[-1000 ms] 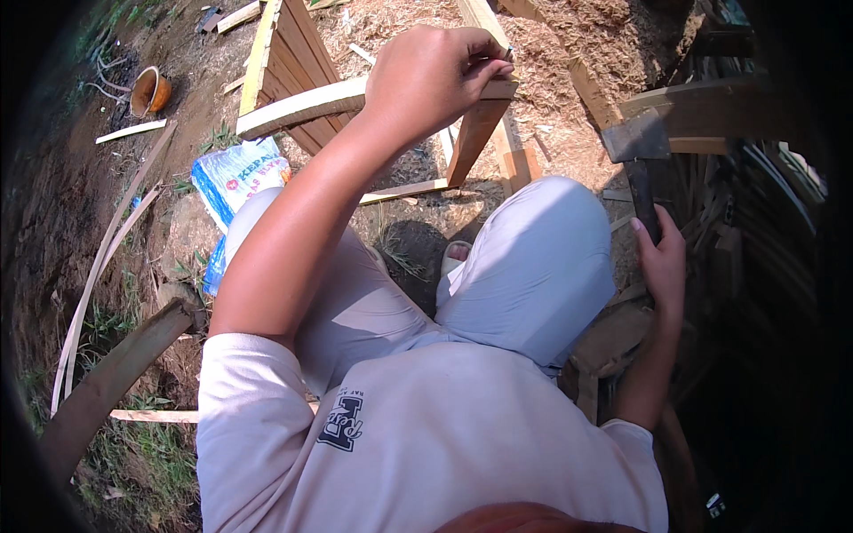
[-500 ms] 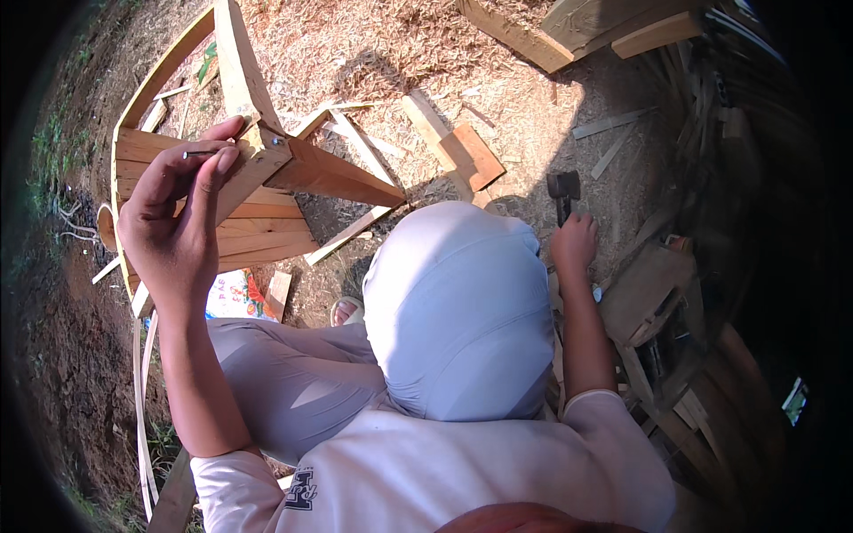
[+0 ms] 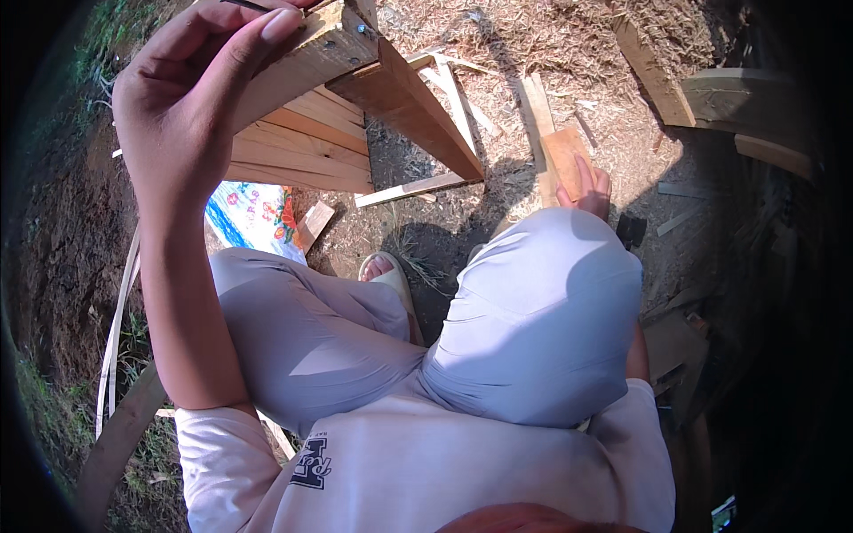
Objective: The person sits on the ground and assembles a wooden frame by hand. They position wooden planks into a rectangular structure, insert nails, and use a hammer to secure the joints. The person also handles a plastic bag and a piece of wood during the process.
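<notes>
My left hand (image 3: 178, 120) is raised at the upper left, thumb and fingers pinching a thin dark nail (image 3: 246, 4). Its fingers are by the corner of a wooden frame (image 3: 311, 69), where a shiny nail head (image 3: 362, 28) shows in the wood. Beyond my raised knee, my right hand (image 3: 593, 191) grips the near end of a short flat wooden block (image 3: 563, 149), thumb on one side and fingers on the other. My knee hides most of that forearm. Just right of the hand, a dark hammer head (image 3: 632, 230) lies in shadow, its handle hidden.
Slatted boards (image 3: 302, 147) and a sloping wooden leg (image 3: 413, 111) belong to the frame. A printed plastic sack (image 3: 253, 218) lies below it. Wood shavings (image 3: 435, 27) and offcuts cover the ground. Larger planks (image 3: 653, 71) lie at the upper right, scrap wood (image 3: 675, 351) on the right.
My right hand has let go of the hammer and taken hold of the wooden block. The left hand still pinches the nail. The view has shifted, so the frame appears higher and nearer.
</notes>
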Available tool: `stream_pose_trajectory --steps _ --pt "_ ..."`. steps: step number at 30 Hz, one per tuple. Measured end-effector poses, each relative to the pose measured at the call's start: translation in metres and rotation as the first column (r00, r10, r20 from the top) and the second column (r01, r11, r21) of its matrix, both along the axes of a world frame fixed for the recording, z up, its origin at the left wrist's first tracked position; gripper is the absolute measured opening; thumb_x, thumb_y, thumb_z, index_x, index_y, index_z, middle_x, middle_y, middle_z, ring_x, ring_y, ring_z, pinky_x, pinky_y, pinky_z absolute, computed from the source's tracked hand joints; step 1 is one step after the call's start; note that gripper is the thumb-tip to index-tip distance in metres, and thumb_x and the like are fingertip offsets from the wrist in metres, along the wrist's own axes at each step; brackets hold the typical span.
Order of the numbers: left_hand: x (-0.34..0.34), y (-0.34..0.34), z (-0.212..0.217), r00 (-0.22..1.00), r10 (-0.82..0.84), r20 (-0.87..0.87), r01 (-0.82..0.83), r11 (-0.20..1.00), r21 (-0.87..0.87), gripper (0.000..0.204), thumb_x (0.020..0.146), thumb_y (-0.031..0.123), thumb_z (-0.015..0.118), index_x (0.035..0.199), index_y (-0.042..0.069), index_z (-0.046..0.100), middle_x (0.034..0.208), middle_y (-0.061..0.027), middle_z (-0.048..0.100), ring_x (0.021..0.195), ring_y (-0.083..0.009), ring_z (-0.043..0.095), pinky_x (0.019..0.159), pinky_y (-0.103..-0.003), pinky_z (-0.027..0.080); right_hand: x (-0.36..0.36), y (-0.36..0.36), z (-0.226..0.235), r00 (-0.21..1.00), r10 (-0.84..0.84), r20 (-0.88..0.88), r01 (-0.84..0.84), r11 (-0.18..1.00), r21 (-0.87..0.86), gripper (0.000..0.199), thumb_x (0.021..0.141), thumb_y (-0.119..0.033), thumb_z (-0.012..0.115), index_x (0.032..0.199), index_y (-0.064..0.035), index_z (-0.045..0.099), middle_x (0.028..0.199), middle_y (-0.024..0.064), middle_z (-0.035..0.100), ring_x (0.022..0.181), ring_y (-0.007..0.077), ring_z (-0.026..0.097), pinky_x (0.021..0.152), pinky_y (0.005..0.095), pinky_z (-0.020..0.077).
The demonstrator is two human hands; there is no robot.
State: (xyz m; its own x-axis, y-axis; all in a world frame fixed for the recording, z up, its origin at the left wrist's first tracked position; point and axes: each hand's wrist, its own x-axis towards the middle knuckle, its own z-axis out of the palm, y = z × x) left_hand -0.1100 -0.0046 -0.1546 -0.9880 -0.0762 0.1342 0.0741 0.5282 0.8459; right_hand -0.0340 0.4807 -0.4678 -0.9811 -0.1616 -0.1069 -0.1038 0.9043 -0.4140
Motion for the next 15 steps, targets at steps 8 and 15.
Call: stream_pose_trajectory --steps 8,15 --pt "-0.016 0.014 0.001 0.982 -0.032 -0.184 0.085 0.953 0.29 0.01 0.1 0.001 0.076 0.092 0.001 0.07 0.093 -0.0123 0.08 0.106 -0.0233 0.08 0.083 -0.03 0.066 0.048 0.009 -0.043 0.81 0.586 -0.01 -0.586 0.81 -0.024 0.08 0.078 -0.03 0.092 0.152 -0.0165 0.065 0.128 0.0229 0.056 0.119 0.0414 0.058 0.103 0.0519 0.0513" --pt "-0.011 0.015 -0.002 0.985 -0.013 -0.171 0.049 0.978 0.204 0.012 0.1 0.001 0.077 0.09 0.002 0.07 0.094 -0.0138 0.081 0.107 -0.0222 0.08 0.078 -0.027 0.065 0.054 -0.047 -0.029 0.833 0.532 0.152 -0.511 0.845 -0.159 0.077 0.078 -0.02 0.09 0.15 -0.0132 0.065 0.131 0.0267 0.054 0.123 0.0474 0.056 0.108 0.0532 0.0493"
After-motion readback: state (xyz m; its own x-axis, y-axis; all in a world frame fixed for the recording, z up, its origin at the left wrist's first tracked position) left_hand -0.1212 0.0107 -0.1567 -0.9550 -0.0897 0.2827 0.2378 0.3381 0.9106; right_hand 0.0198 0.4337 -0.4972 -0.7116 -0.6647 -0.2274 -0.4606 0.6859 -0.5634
